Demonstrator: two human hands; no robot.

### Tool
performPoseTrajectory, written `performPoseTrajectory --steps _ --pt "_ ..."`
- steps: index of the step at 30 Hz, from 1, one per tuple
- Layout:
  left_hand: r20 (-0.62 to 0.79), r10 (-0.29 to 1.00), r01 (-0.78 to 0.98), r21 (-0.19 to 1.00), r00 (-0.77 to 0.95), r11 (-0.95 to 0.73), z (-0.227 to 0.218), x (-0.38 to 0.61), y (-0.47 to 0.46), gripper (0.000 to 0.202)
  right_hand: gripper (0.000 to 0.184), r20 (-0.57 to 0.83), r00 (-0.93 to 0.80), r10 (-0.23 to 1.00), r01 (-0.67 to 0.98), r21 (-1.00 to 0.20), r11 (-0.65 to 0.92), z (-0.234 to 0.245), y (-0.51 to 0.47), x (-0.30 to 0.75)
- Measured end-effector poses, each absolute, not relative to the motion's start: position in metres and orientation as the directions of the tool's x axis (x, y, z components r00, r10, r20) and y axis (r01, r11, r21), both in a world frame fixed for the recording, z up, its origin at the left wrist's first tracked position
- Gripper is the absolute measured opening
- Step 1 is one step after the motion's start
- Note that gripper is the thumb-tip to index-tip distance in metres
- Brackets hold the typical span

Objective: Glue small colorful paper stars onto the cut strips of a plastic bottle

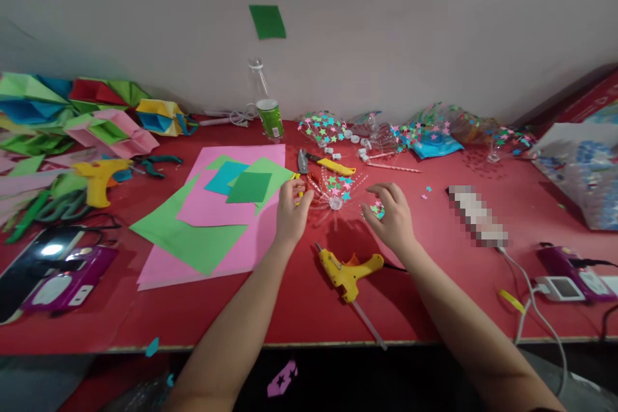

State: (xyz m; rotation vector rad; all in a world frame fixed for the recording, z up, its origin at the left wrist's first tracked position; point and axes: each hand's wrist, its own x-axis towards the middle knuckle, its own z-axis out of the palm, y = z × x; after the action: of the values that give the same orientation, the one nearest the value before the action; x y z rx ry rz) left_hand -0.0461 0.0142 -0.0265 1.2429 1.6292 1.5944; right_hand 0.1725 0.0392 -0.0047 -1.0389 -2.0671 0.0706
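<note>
A clear plastic bottle piece (pixel 335 203), cut into thin strips that fan outward, stands on the red table with pink, green and blue paper stars on it. Close to its left side is my left hand (pixel 292 211), fingers curved and apart, holding nothing visible. My right hand (pixel 393 215) hovers to its right, thumb and fingers spread, with a few loose paper stars (pixel 376 210) by the thumb. In front lies a yellow hot glue gun (pixel 348 270) with a glue stick in its rear. Behind the piece are pliers (pixel 302 162) and a yellow-handled cutter (pixel 337 167).
Pink and green paper sheets (pixel 207 251) lie left. Folded paper shapes (pixel 109 132), another yellow glue gun (pixel 99 179) and scissors (pixel 67 206) sit farther left. A clear bottle (pixel 269 117) and star-covered plastic pieces (pixel 322 127) line the wall. A phone (pixel 476 215) with a cable lies right.
</note>
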Motion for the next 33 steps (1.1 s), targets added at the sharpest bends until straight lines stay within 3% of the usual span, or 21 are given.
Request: performPoseTrajectory --steps 3,10,13,16,19,26,33 --pt "0.113 0.907 0.127 0.99 -0.405 -0.067 -0.026 -0.043 0.015 0.031 0.019 0.585 -0.33 0.741 0.598 -0.478 0.643 -0.003 0.043 0.175" --pt "-0.155 0.897 -0.144 0.984 -0.414 0.103 -0.025 -0.052 0.023 0.017 0.034 0.452 -0.351 0.82 0.645 -0.518 0.562 -0.009 0.044 0.172" --pt "-0.302 0.908 -0.223 0.944 -0.291 0.243 -0.024 -0.054 0.025 0.026 0.035 0.377 -0.332 0.864 0.623 -0.6 0.502 -0.017 0.048 0.166" --pt "-0.393 0.908 -0.312 0.889 -0.147 0.335 -0.025 -0.049 0.025 0.034 0.024 0.326 -0.305 0.895 0.543 -0.712 0.444 -0.026 0.055 0.159" --pt "-0.413 0.908 -0.377 0.854 -0.073 0.359 -0.027 -0.044 0.024 0.033 0.015 0.312 -0.302 0.901 0.489 -0.76 0.428 -0.033 0.061 0.155" --pt "-0.397 0.917 -0.344 0.867 -0.042 0.36 -0.031 -0.043 0.021 0.016 0.019 0.28 -0.277 0.919 0.409 -0.831 0.376 -0.031 0.062 0.154" --pt "-0.372 0.928 -0.312 0.88 0.014 0.357 -0.027 -0.039 0.016 0.012 0.018 0.282 -0.248 0.927 0.324 -0.877 0.354 -0.014 0.055 0.158"
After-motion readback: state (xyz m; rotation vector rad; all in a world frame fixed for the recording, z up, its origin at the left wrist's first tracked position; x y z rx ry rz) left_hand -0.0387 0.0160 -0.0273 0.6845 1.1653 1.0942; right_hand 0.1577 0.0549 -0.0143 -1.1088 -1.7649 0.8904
